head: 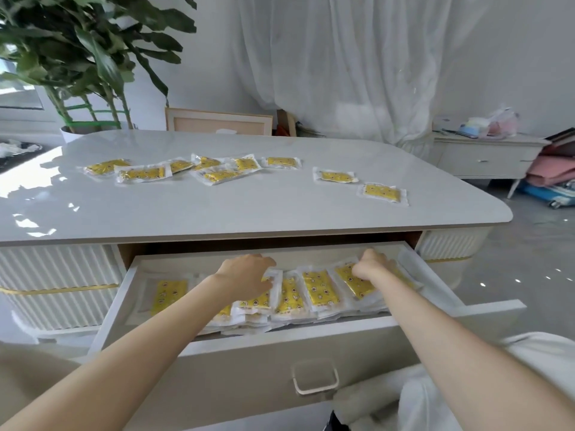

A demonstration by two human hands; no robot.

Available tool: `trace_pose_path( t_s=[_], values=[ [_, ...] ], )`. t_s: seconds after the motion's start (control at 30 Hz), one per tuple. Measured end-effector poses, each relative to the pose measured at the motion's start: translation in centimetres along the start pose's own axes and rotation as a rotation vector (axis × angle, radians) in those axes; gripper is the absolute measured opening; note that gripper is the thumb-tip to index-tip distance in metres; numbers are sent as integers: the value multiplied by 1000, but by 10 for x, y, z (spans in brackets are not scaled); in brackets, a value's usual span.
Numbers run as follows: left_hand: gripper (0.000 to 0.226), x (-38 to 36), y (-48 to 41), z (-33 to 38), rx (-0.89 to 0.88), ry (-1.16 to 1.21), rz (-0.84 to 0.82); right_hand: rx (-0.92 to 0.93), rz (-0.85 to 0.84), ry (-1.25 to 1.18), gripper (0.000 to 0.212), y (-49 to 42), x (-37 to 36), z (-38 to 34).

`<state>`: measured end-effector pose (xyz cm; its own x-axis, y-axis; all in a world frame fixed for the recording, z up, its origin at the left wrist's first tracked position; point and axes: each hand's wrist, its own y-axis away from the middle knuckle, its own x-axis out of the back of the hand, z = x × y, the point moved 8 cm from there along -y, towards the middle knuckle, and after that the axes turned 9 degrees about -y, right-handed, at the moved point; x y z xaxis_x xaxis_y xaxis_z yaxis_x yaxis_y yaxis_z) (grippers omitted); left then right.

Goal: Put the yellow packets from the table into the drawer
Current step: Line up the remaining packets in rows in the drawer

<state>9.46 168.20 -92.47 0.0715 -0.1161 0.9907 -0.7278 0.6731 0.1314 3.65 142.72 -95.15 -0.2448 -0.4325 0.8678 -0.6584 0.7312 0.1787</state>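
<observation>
The open drawer (311,339) below the tabletop holds several yellow packets (319,290) in clear wrappers, overlapping in a row. Both my arms reach into it. My left hand (245,275) grips the top edge of a yellow packet (255,301) near the drawer's middle, thumb below and fingers above. My right hand (371,264) has its fingers curled over the far end of another yellow packet (354,283) toward the drawer's right side. Several more yellow packets (217,174) lie scattered on the white table (217,209), with two (382,192) off to the right.
The drawer front carries a metal handle (315,381). A potted plant (93,63) stands behind the table's left corner, and a framed board (217,121) leans behind the table. A low white cabinet (485,158) stands at the right. White cloth (435,396) lies near my lap.
</observation>
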Motion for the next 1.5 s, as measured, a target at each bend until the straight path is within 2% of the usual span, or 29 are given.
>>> trace_pose_path(
  t_s=[0.07, 0.17, 0.2, 0.27, 0.4, 0.6, 0.73, 0.93, 1.03, 1.2, 1.3, 1.5],
  values=[
    [49, -10, -2, 1, -4, -9, -41, 107, -49, 7, 46, 0, -10, -10],
    [49, -28, -2, 1, -10, -45, -154, 320, -307, -7, 49, 15, -36, -28],
    [50, -35, -1, 2, -24, -51, -203, 357, -373, 42, 54, 20, -43, -30],
    [52, -45, 2, 4, -62, -35, -285, 362, -398, 125, 66, 22, -48, -30],
    [54, -51, 5, 3, -89, -35, -334, 339, -334, 280, 81, 22, -46, -23],
    [54, -46, 7, 1, -58, 5, -286, 400, -278, 233, 58, 32, -38, -38],
    [48, -15, 11, 3, -28, 34, -137, 498, -232, 182, 45, 49, -24, -63],
    [36, 44, 23, 8, -8, 181, 149, 609, -272, 41, 32, 72, 15, -115],
    [32, 72, 22, 6, 19, 214, 258, 628, -212, 80, 19, 72, 41, -134],
    [29, 102, -5, 0, 64, 226, 329, 548, -52, 29, 27, 40, 76, -136],
    [34, 107, -32, 0, 55, 178, 301, 439, 58, -5, 37, 6, 85, -120],
    [42, 91, -89, -11, 96, 124, 211, 295, 151, 96, 47, -55, 82, -84]
  ],
)
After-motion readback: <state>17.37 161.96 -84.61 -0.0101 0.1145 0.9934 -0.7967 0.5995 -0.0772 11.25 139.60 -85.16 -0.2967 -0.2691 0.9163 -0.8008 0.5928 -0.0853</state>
